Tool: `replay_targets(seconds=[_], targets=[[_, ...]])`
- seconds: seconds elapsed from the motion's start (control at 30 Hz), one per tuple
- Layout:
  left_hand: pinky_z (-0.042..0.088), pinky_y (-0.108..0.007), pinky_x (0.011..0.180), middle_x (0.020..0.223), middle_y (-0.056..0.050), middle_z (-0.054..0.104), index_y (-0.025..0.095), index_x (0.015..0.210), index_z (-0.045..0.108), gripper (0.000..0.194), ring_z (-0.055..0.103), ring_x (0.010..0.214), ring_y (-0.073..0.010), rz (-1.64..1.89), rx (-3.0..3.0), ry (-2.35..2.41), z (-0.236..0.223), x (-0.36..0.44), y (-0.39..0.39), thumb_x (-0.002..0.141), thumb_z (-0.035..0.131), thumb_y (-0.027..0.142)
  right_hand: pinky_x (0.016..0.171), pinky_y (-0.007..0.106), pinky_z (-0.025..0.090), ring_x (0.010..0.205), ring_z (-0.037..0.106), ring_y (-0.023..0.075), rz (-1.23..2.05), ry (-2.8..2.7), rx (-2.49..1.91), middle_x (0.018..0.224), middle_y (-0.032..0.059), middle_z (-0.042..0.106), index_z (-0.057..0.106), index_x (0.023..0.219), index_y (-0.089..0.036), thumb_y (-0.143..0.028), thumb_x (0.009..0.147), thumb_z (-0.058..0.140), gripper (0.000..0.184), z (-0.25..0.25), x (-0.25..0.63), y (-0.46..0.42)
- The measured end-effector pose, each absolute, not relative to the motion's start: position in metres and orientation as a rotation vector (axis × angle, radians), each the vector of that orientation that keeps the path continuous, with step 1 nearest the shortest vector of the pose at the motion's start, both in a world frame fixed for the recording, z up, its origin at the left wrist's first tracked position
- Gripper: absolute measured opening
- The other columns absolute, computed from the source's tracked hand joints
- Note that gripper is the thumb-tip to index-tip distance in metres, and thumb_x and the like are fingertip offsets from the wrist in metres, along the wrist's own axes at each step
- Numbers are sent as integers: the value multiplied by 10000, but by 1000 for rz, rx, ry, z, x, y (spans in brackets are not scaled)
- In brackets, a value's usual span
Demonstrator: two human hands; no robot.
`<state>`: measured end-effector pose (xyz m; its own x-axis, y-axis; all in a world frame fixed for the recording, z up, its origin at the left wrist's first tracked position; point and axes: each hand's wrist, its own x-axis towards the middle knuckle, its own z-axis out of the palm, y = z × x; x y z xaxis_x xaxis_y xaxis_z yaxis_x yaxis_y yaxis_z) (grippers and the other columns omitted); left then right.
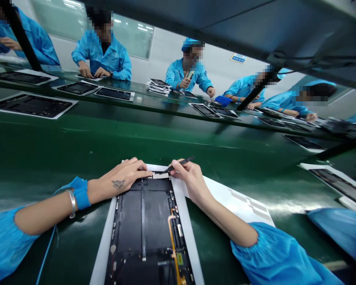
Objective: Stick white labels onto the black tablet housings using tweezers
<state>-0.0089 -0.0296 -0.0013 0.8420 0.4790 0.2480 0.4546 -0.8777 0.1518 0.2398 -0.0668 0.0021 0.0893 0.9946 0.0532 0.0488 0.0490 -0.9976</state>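
Item: black tablet housing [145, 233], lying on a white sheet [237, 202] at 6 o'clock on a green conveyor belt [77, 146], with an orange flex cable [172, 241] along its lower part. The left hand [118, 178], fingers close together, presses on the housing's 12 o'clock edge (a blue wrist strap [80, 192] and a metal bracelet [72, 202] at its wrist), while the right hand [186, 178] pinches black tweezers [179, 164], their tips at a small white label [160, 175]. Beyond, from 11 to 2 o'clock, co-workers in blue smocks [190, 73] work over similar panels [114, 94].
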Motion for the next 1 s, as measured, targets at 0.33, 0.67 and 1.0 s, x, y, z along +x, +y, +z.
replay_targets(seconds=[0.33, 0.67, 1.0], targets=[[479, -339, 836, 1217, -84, 618, 223, 1304, 596, 457, 535, 1008, -214, 416, 2957, 740, -3, -12, -27, 954, 374, 30, 688, 306, 489, 797, 652, 229, 728, -1512, -1199, 834, 52, 709, 723, 787, -203, -506, 881, 633, 329, 4, 232, -70], [506, -344, 874, 1168, -80, 655, 193, 1226, 640, 385, 562, 1002, -193, 522, 2934, 704, -4, -11, -27, 986, 367, 65, 720, 340, 487, 802, 659, 238, 697, -1681, -1149, 863, 69, 724, 758, 795, -243, -509, 879, 641, 302, 4, 224, -73], [503, -350, 872, 1189, -85, 642, 183, 1260, 610, 385, 557, 1010, -206, 515, 2988, 695, -6, -12, -25, 981, 381, 50, 744, 358, 491, 837, 664, 244, 610, -1740, -1117, 873, 76, 726, 759, 838, -243, -442, 926, 607, 266, 1, 225, -75]])
